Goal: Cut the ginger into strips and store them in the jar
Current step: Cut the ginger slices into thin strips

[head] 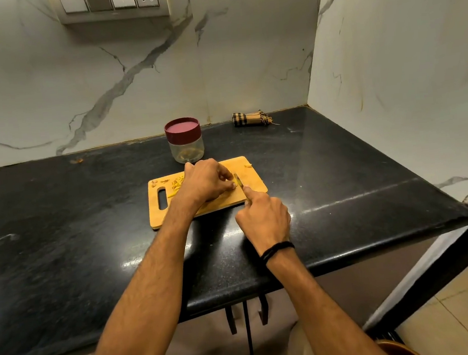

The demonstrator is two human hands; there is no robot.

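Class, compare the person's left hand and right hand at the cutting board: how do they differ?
The left hand pinches the ginger over the board; the right hand grips the knife, forefinger extended, nearer the counter edge. The right wrist wears a black band; the left is bare. Both meet at the ginger.

the counter [60, 222] is speckled black, the wall [244, 61] white with grey veins, the jar lid [182, 127] maroon, the cloth [247, 118] brown-checked.
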